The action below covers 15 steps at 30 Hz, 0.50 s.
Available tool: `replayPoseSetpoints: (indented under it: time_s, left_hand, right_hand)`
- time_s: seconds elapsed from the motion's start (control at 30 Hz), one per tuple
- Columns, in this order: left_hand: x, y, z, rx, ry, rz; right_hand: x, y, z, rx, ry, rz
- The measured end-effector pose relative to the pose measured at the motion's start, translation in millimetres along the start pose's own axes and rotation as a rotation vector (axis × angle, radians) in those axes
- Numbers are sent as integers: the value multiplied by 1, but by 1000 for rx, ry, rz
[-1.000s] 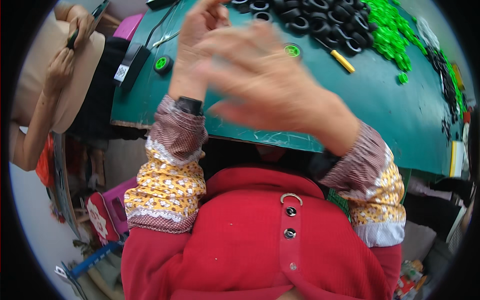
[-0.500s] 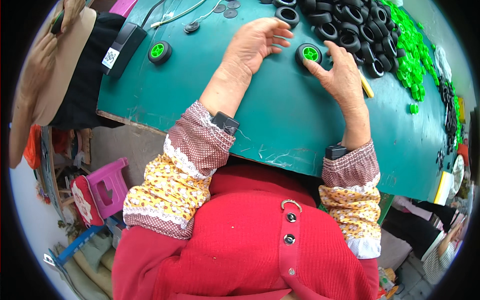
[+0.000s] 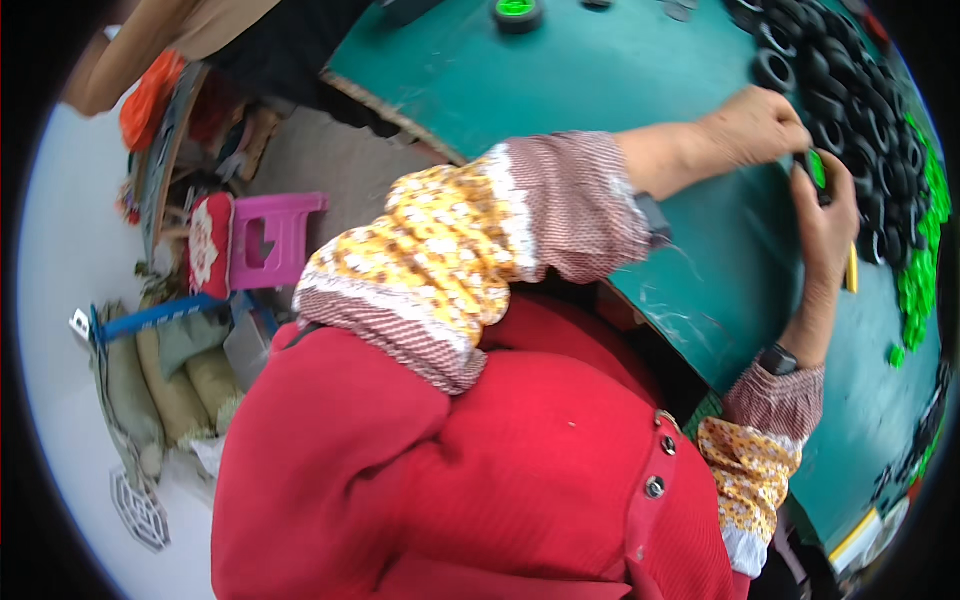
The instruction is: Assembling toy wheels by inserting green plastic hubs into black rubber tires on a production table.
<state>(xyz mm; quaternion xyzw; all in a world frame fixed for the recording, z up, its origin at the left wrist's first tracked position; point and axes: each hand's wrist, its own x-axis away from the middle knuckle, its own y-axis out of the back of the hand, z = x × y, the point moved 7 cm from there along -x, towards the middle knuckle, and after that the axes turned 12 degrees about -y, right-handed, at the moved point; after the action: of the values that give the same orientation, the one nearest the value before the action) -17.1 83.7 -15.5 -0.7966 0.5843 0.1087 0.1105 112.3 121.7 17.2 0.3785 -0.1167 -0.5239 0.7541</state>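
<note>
1. The left hand (image 3: 755, 125) reaches across the green table (image 3: 620, 90) with its fingers curled down at the edge of a heap of black rubber tyres (image 3: 850, 110); whether it grips one I cannot tell, as the fingertips are hidden among them.
2. The right hand (image 3: 828, 215) is closed around a small wheel with a green hub (image 3: 816, 170), held on edge just below the left hand and close to the tyre heap.
3. The tyres are too many and too overlapped to count; they run in a band along the far right of the table.
4. Beyond them lies a strip of bright green plastic hubs (image 3: 915, 280), also uncountable, with one loose green piece (image 3: 895, 355) near the table's lower right.
5. One finished wheel, black with a green centre (image 3: 517, 12), stands alone at the top edge of the table, well apart from both hands.
6. A yellow stick-like item (image 3: 852, 268) lies just beside the right hand.
7. Each wrist carries one dark watch-like band: two in all.
8. On the floor to the left stands one pink plastic stool (image 3: 275, 240), with a red patterned cushion (image 3: 210, 245) just beside it.
9. No package or label shows clearly enough to describe.
</note>
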Motion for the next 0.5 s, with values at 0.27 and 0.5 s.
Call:
replayPoseSetpoints:
  time_s: [0.27, 0.5]
  left_hand:
    - [18, -22, 3, 506, 333, 79]
    - [8, -33, 1, 612, 254, 23]
  right_hand:
    - [-4, -9, -10, -221, -76, 2]
    - [-6, -5, -7, -225, -34, 1]
